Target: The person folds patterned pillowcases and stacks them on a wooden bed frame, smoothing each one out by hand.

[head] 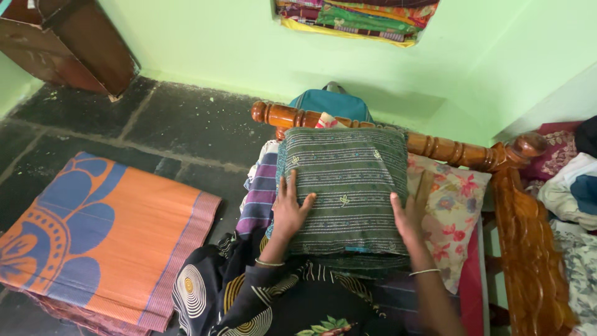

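A wooden bed (pixel 528 205) is seen with a floral pillow (pixel 451 211) laid on it, folded green cloth (pixel 348 180) stacked at 9 o'clock of that.

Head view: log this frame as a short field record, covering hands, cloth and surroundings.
left hand: flat on the folded green cloth, left edge
right hand: flat on its right edge
cloth: dark green, pale stitched lines, lying on a stack of folded fabrics
underneath: floral pillow on the bed
behind: carved wooden bed rail, teal bag
floor: orange and blue mat
wall niche: stacked colourful fabrics
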